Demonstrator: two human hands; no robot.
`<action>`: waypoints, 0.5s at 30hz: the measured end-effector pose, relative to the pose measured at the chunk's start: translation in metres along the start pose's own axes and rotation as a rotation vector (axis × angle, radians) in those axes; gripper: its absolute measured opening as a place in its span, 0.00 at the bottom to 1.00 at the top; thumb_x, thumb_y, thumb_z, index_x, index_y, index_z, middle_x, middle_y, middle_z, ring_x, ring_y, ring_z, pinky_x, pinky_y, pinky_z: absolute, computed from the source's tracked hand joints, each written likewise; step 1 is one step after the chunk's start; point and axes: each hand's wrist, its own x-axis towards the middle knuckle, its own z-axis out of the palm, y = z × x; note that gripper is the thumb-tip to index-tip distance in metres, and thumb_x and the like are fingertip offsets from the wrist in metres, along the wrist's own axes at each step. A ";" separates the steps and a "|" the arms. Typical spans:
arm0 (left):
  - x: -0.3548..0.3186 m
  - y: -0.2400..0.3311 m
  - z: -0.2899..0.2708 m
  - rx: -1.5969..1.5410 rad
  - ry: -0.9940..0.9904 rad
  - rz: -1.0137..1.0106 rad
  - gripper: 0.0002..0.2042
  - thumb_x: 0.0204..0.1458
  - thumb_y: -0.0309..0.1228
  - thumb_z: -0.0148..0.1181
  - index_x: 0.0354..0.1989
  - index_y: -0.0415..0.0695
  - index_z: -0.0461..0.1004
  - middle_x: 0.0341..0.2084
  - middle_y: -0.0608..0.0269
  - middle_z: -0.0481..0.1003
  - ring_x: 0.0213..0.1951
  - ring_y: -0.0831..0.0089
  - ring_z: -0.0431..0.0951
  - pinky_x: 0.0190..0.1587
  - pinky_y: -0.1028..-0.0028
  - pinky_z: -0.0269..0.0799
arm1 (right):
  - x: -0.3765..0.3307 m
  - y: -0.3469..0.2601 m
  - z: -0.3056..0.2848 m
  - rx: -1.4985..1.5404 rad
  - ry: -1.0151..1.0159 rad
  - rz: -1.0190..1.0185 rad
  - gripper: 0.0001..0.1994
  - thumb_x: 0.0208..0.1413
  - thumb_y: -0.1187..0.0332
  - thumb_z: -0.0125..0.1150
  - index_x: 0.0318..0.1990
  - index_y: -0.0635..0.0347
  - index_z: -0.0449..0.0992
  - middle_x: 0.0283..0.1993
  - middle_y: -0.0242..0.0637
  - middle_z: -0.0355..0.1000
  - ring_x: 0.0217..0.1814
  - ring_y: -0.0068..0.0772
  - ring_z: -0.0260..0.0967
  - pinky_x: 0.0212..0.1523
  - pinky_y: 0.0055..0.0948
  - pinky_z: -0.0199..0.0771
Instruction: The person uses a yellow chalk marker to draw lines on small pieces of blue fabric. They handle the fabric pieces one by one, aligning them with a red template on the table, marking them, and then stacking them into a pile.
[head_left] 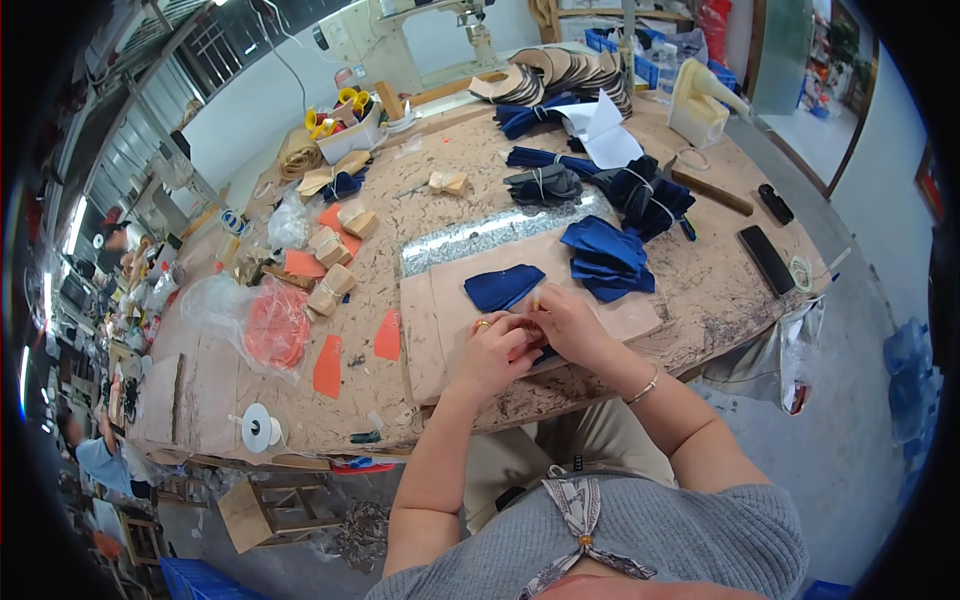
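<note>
The left hand [487, 357] and right hand [570, 322] meet with fingers bent over a pale board [432, 310] on the table [385, 235]; what they grip, if anything, is hidden. A flat blue cloth piece [503, 288] lies just beyond them. Work seems midway: the loose blue pile [608, 258] and tied dark bundles [642, 196] probably remain

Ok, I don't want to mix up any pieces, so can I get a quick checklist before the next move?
1. Flat dark-blue fabric piece lying on the pale beige board: ok.
2. Layered blue fabric pile squared up: not ok, fanned unevenly.
3. Bare left hand and bare right hand close together: ok.
4. What they hold: cannot tell, mostly hidden.
5. White round spool off the board: ok.
</note>
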 end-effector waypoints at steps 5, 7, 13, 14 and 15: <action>0.000 0.003 0.000 -0.016 0.064 0.013 0.13 0.45 0.37 0.71 0.41 0.54 0.81 0.49 0.71 0.76 0.57 0.65 0.72 0.58 0.57 0.62 | 0.001 -0.007 -0.006 0.143 -0.004 0.117 0.04 0.55 0.79 0.58 0.35 0.63 0.69 0.33 0.46 0.70 0.34 0.50 0.71 0.35 0.39 0.72; 0.001 0.002 0.001 -0.024 0.052 0.012 0.13 0.45 0.37 0.71 0.41 0.54 0.81 0.49 0.72 0.76 0.57 0.65 0.72 0.58 0.58 0.62 | 0.000 -0.002 -0.003 0.118 -0.007 0.102 0.04 0.55 0.79 0.58 0.35 0.63 0.70 0.33 0.46 0.71 0.35 0.50 0.72 0.35 0.38 0.72; -0.002 0.000 0.000 -0.010 0.035 0.003 0.12 0.45 0.37 0.70 0.40 0.55 0.81 0.49 0.72 0.76 0.56 0.66 0.72 0.56 0.58 0.63 | -0.001 -0.009 -0.001 0.130 0.004 0.079 0.04 0.54 0.79 0.59 0.35 0.63 0.71 0.32 0.46 0.70 0.35 0.51 0.71 0.35 0.40 0.72; -0.003 -0.002 0.002 -0.003 0.054 0.007 0.12 0.45 0.37 0.70 0.39 0.55 0.81 0.48 0.72 0.77 0.56 0.66 0.72 0.56 0.58 0.63 | 0.000 -0.008 0.001 0.095 0.018 0.065 0.03 0.54 0.78 0.59 0.35 0.63 0.71 0.32 0.46 0.70 0.35 0.52 0.71 0.35 0.41 0.72; -0.004 -0.004 0.002 0.007 0.074 0.008 0.12 0.45 0.37 0.70 0.39 0.55 0.81 0.48 0.72 0.77 0.56 0.66 0.72 0.56 0.57 0.63 | 0.000 -0.006 0.005 0.063 0.030 0.048 0.03 0.54 0.78 0.59 0.35 0.63 0.71 0.32 0.46 0.70 0.35 0.52 0.70 0.35 0.41 0.71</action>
